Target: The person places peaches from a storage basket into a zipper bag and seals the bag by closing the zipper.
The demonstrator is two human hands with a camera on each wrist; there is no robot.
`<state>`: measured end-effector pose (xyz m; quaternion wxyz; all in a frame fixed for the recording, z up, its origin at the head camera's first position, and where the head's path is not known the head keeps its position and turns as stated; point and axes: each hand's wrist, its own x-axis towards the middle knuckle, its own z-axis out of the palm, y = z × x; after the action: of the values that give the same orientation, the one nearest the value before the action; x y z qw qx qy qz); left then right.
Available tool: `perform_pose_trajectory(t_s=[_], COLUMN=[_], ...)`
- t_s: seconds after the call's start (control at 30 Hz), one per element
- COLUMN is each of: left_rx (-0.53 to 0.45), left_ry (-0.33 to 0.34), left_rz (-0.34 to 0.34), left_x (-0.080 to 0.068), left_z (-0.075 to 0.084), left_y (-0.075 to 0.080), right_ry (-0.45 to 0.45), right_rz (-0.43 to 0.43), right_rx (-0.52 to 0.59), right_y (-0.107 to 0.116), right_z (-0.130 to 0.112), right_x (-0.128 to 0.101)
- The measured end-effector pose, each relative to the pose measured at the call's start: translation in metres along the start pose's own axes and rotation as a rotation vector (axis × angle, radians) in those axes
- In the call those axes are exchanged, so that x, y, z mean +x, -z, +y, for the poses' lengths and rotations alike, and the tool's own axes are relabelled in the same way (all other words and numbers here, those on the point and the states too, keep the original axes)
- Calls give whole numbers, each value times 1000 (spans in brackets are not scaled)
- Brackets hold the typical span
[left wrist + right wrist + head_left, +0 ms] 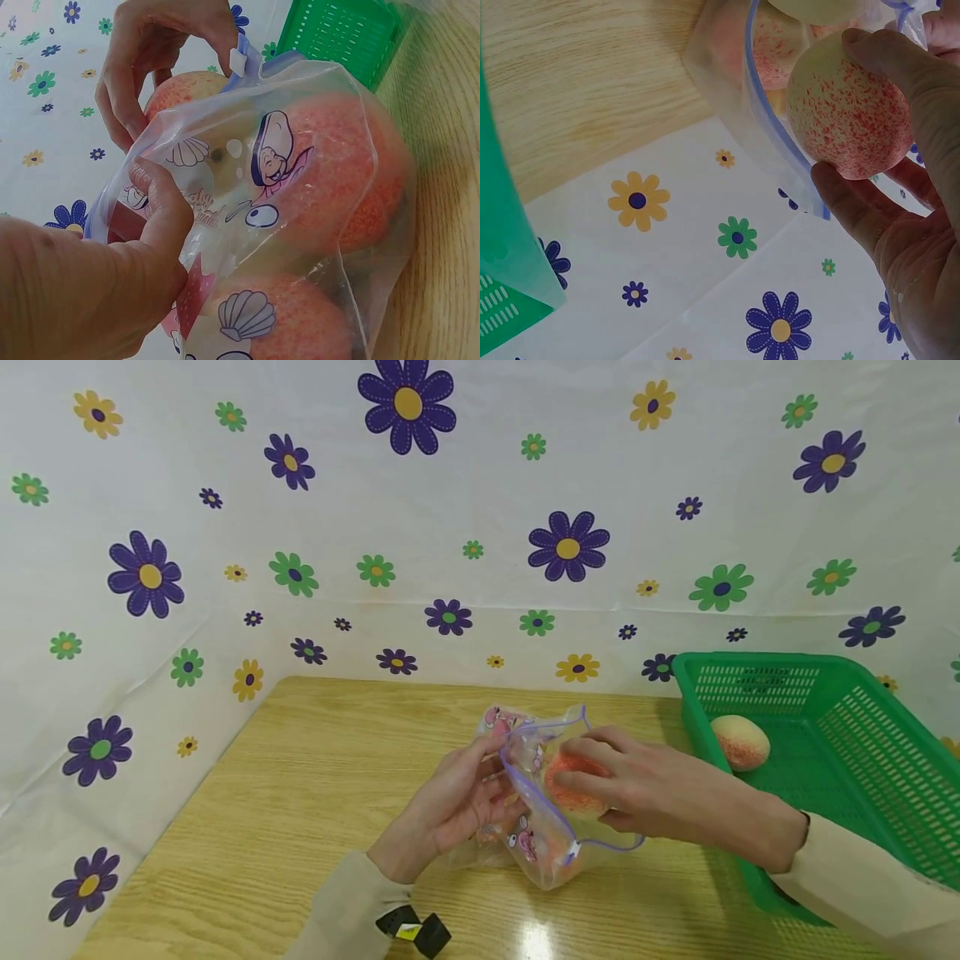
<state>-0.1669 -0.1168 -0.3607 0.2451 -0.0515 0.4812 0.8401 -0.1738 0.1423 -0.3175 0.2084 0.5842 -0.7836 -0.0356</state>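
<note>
1 peach [847, 112] sits gripped in the right hand [637, 782] at the mouth of a clear bag [525, 842], whose edge the left hand [459, 802] pinches.

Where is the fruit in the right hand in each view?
Head: fruit, below and right of centre.
Left wrist: fruit, upper left, partly behind the bag.
Right wrist: fruit, upper right, at the bag's mouth.
Shared landmark: green basket, at right, top right and left respectively.
</note>
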Motion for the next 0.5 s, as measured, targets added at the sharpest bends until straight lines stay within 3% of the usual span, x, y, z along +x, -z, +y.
perform_pose_trajectory(t_s=[0.27, 0.5], left_rx=[2, 0], left_ry=[-3, -14], left_rz=[-11, -10], left_x=[1, 1], left_z=[-1, -2], left_y=[0, -2], right_ry=[-40, -96], right_rz=[-70, -53], right_rx=[2, -73], right_y=[-6, -9], right_z=[0, 1], right_x=[3, 4])
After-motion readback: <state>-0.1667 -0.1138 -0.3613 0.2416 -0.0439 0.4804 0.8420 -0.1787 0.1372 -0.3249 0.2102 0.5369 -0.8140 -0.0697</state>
